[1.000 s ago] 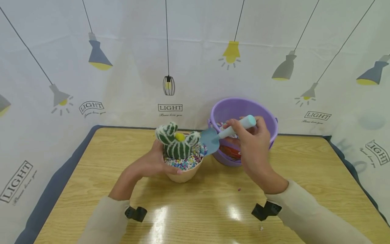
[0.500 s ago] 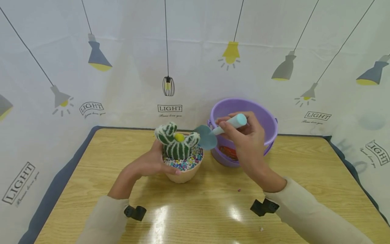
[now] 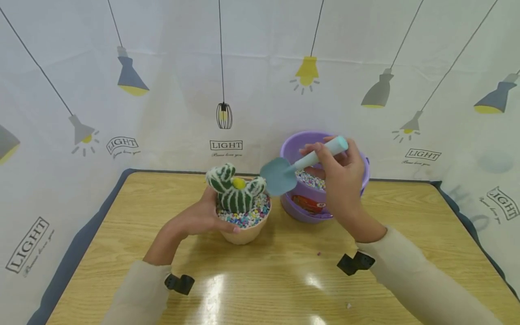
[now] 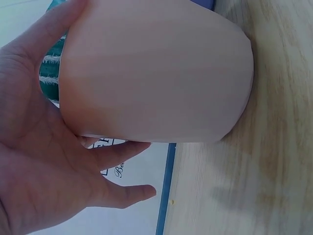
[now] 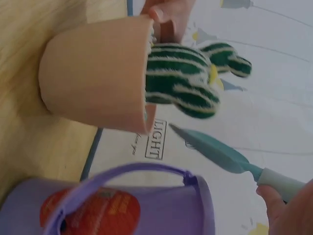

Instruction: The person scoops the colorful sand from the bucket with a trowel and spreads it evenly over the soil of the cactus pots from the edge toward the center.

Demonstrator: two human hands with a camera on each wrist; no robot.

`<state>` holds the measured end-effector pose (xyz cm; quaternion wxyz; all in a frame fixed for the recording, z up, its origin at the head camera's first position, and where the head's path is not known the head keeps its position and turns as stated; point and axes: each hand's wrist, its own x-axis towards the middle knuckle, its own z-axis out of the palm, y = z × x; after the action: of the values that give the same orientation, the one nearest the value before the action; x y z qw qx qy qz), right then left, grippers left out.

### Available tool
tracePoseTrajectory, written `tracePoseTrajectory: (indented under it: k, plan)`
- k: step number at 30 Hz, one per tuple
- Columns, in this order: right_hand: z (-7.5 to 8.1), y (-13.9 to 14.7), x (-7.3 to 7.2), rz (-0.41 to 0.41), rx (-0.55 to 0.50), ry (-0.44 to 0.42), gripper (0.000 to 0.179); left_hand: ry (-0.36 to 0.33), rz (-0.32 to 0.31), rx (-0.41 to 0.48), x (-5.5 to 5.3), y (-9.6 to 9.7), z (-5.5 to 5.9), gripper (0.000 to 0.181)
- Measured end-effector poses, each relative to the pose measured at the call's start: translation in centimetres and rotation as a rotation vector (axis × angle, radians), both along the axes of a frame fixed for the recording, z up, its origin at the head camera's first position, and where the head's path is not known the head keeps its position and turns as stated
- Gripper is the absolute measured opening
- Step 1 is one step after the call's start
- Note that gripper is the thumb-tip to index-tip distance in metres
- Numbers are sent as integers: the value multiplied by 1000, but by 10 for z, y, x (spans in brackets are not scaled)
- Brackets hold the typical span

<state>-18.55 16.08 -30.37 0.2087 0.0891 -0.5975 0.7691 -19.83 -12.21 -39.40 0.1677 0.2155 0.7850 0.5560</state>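
Note:
A peach flower pot (image 3: 243, 235) filled with multicoloured pebbles (image 3: 245, 219) stands on the wooden table, holding a fuzzy green-and-white cactus (image 3: 237, 198) with a yellow ball on it. My left hand (image 3: 197, 219) grips the pot from the left, thumb across the front near the rim. In the left wrist view two of its fingers lie along the pot's side. My right hand (image 3: 341, 180) holds a light-blue trowel (image 3: 280, 176) by its handle. Its blade hangs between pot and bucket, above the pot's rim in the right wrist view, with no pebbles visible on it.
Behind my right hand stands a purple bucket (image 3: 292, 146) with a red label, and more pebbles (image 3: 313, 180) inside it. A stray pebble (image 3: 318, 253) lies on the table (image 3: 264, 280). Cloth printed with lamps (image 3: 260, 90) hangs close behind.
The trowel's blade has left the pot's rim, where pebbles lay at its tip, and has risen slightly to the right. My left hand and the pot stay in place.

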Motion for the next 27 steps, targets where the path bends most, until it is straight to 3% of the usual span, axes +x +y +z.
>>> tracePoseTrajectory:
  k: [3,7,10,13,17,20,24,27]
  plan:
    - [8,12,-9,10,-84,-24,31,29,8,23,0,0,-5,113]
    - [21,32,-22,12,-240,-71,31,128,38,90,7,3,-11,97]
    - [28,49,-30,-15,-317,-118,31,201,113,127,17,9,-13,90]
    - [30,64,-36,-44,-353,-152,33,198,243,67,27,18,-14,98]
    - [25,76,-47,-93,-340,-181,36,104,391,-107,35,30,-18,123]
    - [16,80,-55,-132,-291,-205,34,58,448,-161,38,34,-19,132]
    - [4,82,-66,-170,-188,-235,30,60,454,-139,37,34,-20,129]
    - [-4,82,-74,-193,-92,-249,28,93,415,-86,34,32,-19,122]
